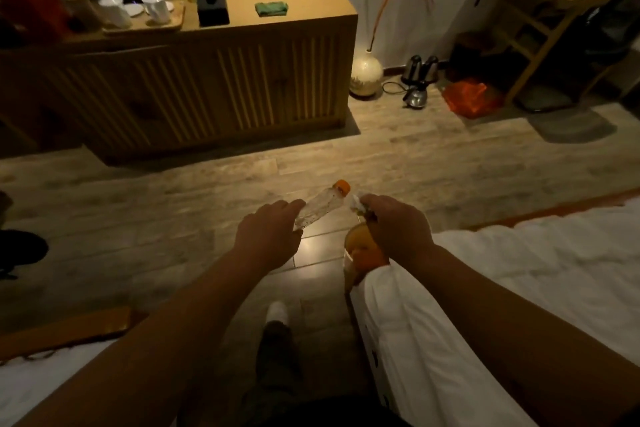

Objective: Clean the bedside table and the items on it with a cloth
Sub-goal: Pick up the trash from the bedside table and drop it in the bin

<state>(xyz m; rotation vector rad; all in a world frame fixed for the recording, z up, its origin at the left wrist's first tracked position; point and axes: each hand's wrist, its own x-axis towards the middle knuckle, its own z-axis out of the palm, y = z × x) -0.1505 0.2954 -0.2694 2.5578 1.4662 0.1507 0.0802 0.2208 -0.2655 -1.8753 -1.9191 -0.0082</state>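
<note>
My left hand [268, 236] grips the lower end of a clear plastic bottle [320, 206] with an orange cap, held tilted over the wooden floor. My right hand [394, 230] pinches a small crumpled white piece [356, 203], paper or cloth, right next to the bottle's cap. Under my right hand hangs an orange bag [362, 250], which that hand also seems to hold. A folded green cloth [272, 8] lies on top of the wooden cabinet [214, 80] across the room. No bedside table is in view.
A white bed [519, 288] fills the right side, another bed edge [41, 374] the lower left. The cabinet carries a tray with white teapots [138, 10] and a black tissue box [212, 9]. A round vase [365, 74], kettles [419, 80] and a red bag [467, 97] stand on the floor.
</note>
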